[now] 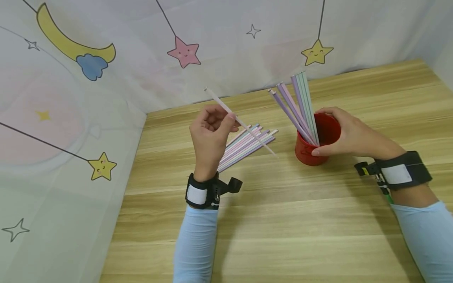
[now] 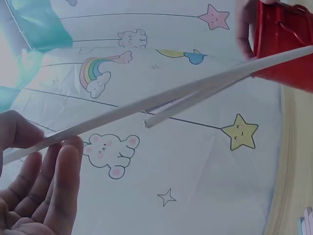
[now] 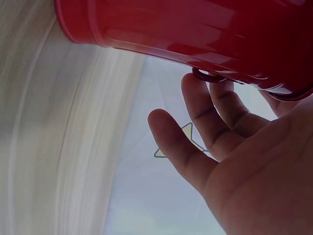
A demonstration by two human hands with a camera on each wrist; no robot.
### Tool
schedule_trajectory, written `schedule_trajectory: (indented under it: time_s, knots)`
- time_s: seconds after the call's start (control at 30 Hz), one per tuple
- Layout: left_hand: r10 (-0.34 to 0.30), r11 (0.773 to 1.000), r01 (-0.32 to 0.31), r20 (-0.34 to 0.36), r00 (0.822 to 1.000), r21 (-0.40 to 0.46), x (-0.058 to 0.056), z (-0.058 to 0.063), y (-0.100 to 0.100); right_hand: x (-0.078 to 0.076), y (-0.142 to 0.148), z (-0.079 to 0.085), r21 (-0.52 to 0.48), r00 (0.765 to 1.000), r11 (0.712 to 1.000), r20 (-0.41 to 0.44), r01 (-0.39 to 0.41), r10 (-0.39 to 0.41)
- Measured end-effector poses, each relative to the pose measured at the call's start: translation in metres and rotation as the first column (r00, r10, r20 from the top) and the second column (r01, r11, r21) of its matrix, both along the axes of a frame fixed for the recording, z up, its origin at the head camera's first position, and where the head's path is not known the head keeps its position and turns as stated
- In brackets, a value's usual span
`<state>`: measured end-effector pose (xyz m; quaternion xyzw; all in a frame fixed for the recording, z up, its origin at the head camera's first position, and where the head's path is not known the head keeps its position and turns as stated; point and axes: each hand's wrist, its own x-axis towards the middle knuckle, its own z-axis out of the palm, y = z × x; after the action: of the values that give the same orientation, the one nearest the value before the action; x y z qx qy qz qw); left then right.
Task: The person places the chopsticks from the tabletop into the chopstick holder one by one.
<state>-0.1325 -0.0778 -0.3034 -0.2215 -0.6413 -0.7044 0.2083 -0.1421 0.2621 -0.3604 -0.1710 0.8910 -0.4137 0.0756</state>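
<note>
White or very pale pink, a slim straw point(image 1: 244, 125) slants in the air above a table point(image 1: 269, 220), its ends at ten and four o'clock as the head camera sees it. A person's left hand point(image 1: 212, 131) pinches it between thumb and fingertips, closed to the straw's own thickness, the lower tip free. A red cup point(image 1: 306, 152) stands near, at three o'clock from the straw. The right hand point(image 1: 348, 133) holds its rim, spread to the cup's width, thumb at six o'clock and fingers at twelve; the right wrist view shows one finger apparently clear of the wall. Purple, pink and mint straws point(image 1: 308, 106) lean from the cup toward eleven o'clock, a slant that seems to call for a steady hold on the rim. A light pinch should spare the thin straw a bend, and a steeper angle would likely make its tip easier to guide. At the cup's nine o'clock, loose straws point(image 1: 244, 149) lie in a pile. Beyond, at twelve o'clock, a yellow star point(image 1: 317, 53) decorates a pale cloth point(image 1: 226, 47).
</note>
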Motion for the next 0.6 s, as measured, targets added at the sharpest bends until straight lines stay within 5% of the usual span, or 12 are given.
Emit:
schedule_trajectory:
  time_s: [0.2, 0.6]
  knots:
    - [0.039, 0.989, -0.03, -0.055, 0.998, 0.147, 0.0, 0.006, 0.014, -0.001, 0.001, -0.002, -0.007, 1.0, 1.0, -0.006, 0.0, 0.0]
    - [-0.002, 0.997, 0.012, -0.141, 0.99, 0.071, -0.003, -0.005, 0.045, -0.002, 0.001, -0.003, -0.001, 1.0, 1.0, -0.014, -0.007, 0.007]
